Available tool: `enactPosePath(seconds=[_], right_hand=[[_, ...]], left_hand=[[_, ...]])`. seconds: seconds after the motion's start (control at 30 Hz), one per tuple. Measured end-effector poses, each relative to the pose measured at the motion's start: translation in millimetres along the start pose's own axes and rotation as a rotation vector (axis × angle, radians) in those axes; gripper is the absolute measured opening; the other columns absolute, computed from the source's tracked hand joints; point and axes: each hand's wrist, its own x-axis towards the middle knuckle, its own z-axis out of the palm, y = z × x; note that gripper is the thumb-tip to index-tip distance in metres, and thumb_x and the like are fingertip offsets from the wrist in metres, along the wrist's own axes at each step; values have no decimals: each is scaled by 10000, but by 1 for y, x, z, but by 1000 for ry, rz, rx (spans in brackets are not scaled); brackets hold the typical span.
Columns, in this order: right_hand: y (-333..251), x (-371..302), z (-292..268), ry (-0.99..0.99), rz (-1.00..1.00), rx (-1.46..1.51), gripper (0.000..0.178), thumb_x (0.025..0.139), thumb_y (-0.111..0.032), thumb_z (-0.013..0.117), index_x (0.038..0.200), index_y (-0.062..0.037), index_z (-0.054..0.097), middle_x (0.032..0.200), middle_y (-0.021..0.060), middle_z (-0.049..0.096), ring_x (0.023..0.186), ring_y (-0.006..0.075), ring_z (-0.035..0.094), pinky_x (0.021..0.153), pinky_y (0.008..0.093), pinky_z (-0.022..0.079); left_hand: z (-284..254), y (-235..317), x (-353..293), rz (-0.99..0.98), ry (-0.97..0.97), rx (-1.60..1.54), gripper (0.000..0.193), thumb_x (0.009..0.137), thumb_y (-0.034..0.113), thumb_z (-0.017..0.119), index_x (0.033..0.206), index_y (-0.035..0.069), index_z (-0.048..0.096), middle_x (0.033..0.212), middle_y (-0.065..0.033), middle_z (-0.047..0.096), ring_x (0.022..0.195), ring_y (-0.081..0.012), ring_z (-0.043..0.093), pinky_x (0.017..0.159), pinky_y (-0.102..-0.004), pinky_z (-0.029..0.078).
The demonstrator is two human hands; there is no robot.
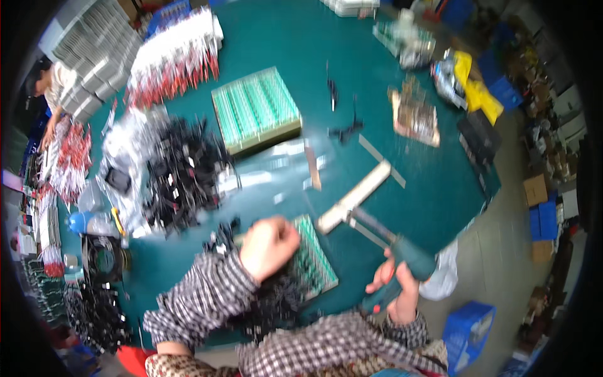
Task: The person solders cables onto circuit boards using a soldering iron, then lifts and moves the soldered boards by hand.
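Right hand [407,294] grasps a green pistol-grip tool [414,257]; left hand [270,247] curls by the near circuit-board panel [316,261], its grip unclear

Pistol-shaped tool [413,256]: dark green body, long thin greyish shaft, bit of orange-red at the grip; held by its handle at the right of the bench, body tilted, shaft pointing up-left (tip contact can't be told). Green board panel [319,262]: rectangular, pale rows across its face, lying at a slant on the tabletop [440,195], left part covered. Black cables [273,308]: loose tangled heap at the panel's lower left, blurred, strands not separable.
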Motion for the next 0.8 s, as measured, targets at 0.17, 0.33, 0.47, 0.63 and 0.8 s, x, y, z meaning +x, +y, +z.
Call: enactPosePath(seconds=[0.17, 0.33, 0.47, 0.63, 0.8], right_hand=[[5, 7, -12, -34, -24, 56, 471, 978, -283, 443, 1269, 80, 374, 800, 68, 491, 751, 182, 553, 620, 367, 585], [11, 5, -14, 22, -50, 8, 499, 998, -347, 391, 1281, 64, 407, 761, 47, 455, 696, 143, 516, 551, 281, 586], [14, 4, -19, -4, -48, 20, 493, 1000, -334, 389, 1278, 72, 404, 762, 52, 458, 702, 147, 519, 557, 283, 593], [14, 3, -19, -13, -33, 5, 494, 1001, -325, 387, 1282, 81, 390, 804, 71, 485, 755, 169, 540, 562, 293, 601], [17, 4, -22, -34, -24, 7, 509, 998, -328, 397, 1288, 90, 379, 855, 92, 508, 825, 197, 563, 573, 304, 606]], left_hand=[[4, 14, 1, 34, 59, -25, 142, 823, 114, 645, 825, -24, 612, 663, -86, 610, 573, -122, 540, 547, -279, 447], [9, 18, -10, 195, 86, 274, 94, 794, 56, 639, 840, 6, 574, 762, -125, 590, 633, -267, 600, 570, -340, 481], [8, 17, -12, 286, 52, 410, 114, 779, 25, 626, 861, 16, 547, 800, -136, 556, 679, -336, 601, 595, -378, 496], [4, 14, -9, 266, 1, 313, 103, 801, 50, 628, 855, -8, 562, 772, -129, 595, 635, -281, 606, 577, -335, 484], [7, 18, -8, -63, -51, 11, 142, 839, 107, 642, 853, -31, 610, 689, -77, 615, 609, -102, 564, 552, -267, 453]])
